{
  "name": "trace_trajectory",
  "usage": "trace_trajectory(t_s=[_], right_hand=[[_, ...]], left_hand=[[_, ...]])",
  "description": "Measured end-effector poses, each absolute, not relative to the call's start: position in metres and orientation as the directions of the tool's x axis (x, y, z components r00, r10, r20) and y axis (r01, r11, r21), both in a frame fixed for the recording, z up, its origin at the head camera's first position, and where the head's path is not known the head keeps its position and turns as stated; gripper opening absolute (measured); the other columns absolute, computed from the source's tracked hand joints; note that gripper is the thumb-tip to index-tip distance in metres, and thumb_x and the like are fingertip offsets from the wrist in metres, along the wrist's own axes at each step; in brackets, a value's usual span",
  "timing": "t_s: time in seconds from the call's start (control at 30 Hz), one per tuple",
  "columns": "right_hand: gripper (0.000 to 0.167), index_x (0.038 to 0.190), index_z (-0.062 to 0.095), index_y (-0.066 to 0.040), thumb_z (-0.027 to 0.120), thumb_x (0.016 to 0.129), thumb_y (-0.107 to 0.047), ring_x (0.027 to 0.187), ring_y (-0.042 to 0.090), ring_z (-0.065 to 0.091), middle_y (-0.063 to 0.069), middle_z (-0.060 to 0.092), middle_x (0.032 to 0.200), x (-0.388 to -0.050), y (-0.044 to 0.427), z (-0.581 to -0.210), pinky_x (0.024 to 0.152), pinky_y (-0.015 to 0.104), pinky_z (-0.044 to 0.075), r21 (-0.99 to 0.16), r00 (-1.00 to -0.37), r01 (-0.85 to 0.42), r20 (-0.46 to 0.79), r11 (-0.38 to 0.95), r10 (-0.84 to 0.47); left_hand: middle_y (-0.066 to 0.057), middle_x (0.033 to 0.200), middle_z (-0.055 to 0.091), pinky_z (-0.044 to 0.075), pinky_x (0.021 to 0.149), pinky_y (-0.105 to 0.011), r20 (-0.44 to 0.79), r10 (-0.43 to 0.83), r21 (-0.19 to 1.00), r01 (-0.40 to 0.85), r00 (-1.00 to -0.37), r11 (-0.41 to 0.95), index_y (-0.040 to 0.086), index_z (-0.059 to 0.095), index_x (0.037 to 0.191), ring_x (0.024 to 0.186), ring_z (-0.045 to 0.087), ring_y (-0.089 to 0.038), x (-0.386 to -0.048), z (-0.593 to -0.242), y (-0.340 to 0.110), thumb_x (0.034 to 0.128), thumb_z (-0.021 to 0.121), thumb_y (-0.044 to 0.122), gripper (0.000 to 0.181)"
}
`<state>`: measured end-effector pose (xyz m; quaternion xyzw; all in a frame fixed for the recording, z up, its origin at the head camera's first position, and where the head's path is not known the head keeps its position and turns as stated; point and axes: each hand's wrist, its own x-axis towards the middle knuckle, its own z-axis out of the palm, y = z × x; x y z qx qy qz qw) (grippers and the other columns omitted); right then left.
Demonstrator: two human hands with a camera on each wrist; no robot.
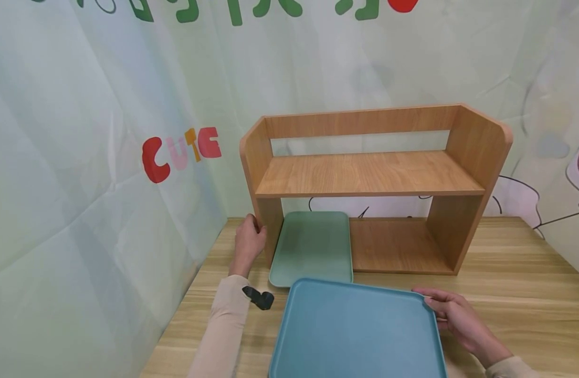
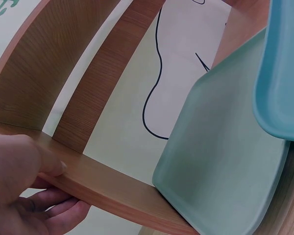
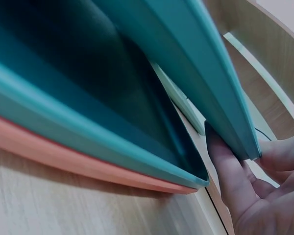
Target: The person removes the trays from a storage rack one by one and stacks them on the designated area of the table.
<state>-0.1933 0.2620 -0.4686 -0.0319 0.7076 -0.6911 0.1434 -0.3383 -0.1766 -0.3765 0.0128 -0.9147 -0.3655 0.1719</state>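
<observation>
The right hand (image 1: 464, 320) is pinching the blue tray (image 1: 360, 331) at its far corner, the tray lying to that hand's left; the left hand (image 1: 249, 241), extended forward, is gripping the wooden shelf's side (image 1: 269, 223), the green tray (image 1: 313, 247) resting rightward.

The blue tray (image 1: 360, 331) looks smooth, matt plastic; the shelf (image 1: 369, 173), smooth grained wood.

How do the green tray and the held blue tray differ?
Place: the green tray rests in the lower level of the shelf; the blue tray is in front. Hold: the right hand grips the blue tray; no hand touches the green tray. Both have rounded corners.
</observation>
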Motion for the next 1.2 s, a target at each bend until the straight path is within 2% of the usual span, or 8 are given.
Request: trace_trajectory(t_s=[0.3,0.6,0.7,0.93,1.07,1.2], right_hand=[[0.030,0.127,0.062,-0.020,0.048,0.099,-0.022,0.095,0.010,0.065,-0.014,0.066,0.108,-0.195,0.266,-0.470,0.080,0.034,0.054,-0.989,-0.944,0.147,-0.149,0.029,-0.294],[0.033,0.130,0.059,-0.015,0.048,0.100,-0.022,0.096,0.010,0.065,-0.009,0.067,0.109,-0.195,0.267,-0.469,0.080,0.034,0.054,-0.981,-0.931,0.187,-0.191,0.043,-0.313],[0.037,0.133,0.055,-0.010,0.048,0.100,-0.022,0.096,0.011,0.065,-0.008,0.067,0.111,-0.194,0.266,-0.468,0.080,0.035,0.054,-0.980,-0.933,0.190,-0.199,0.060,-0.299],[0.051,0.136,0.042,0.009,0.050,0.098,-0.025,0.091,0.013,0.064,-0.001,0.066,0.106,-0.192,0.259,-0.466,0.077,0.036,0.054,-0.963,-0.956,0.217,-0.242,0.157,-0.166],[0.046,0.128,0.051,0.008,0.054,0.096,-0.026,0.086,0.014,0.061,0.000,0.066,0.100,-0.192,0.255,-0.466,0.073,0.034,0.052,-0.939,-0.963,0.249,-0.266,0.235,-0.040],[0.040,0.123,0.059,0.003,0.058,0.094,-0.025,0.085,0.012,0.057,0.004,0.067,0.106,-0.193,0.252,-0.468,0.072,0.031,0.049,-0.907,-0.969,0.245,-0.242,0.341,0.053]], left_hand=[[-0.016,0.094,0.059,0.047,0.068,-0.037,0.318,-0.146,0.673,0.115,-0.937,0.730,0.000,0.052,0.103,0.083,0.057,-0.028,-0.339,-0.376,-0.176,0.0922,0.056,0.014,0.018],[-0.016,0.095,0.059,0.048,0.069,-0.037,0.304,-0.156,0.682,0.101,-0.940,0.725,0.001,0.052,0.103,0.084,0.057,-0.028,-0.339,-0.376,-0.176,0.0923,0.056,0.014,0.018],[-0.017,0.095,0.059,0.048,0.069,-0.037,0.298,-0.154,0.684,0.099,-0.942,0.723,0.000,0.051,0.103,0.084,0.057,-0.028,-0.338,-0.376,-0.176,0.0927,0.056,0.014,0.018],[-0.018,0.098,0.060,0.049,0.070,-0.037,0.294,-0.144,0.683,0.102,-0.945,0.723,0.000,0.051,0.106,0.086,0.058,-0.028,-0.338,-0.376,-0.175,0.0931,0.055,0.014,0.019],[-0.017,0.098,0.060,0.049,0.070,-0.037,0.295,-0.144,0.684,0.104,-0.944,0.722,0.001,0.051,0.105,0.086,0.058,-0.028,-0.338,-0.376,-0.175,0.0933,0.055,0.015,0.019],[-0.017,0.097,0.059,0.048,0.069,-0.037,0.289,-0.144,0.690,0.101,-0.946,0.717,0.000,0.051,0.105,0.085,0.057,-0.028,-0.336,-0.376,-0.176,0.0935,0.054,0.015,0.019]])
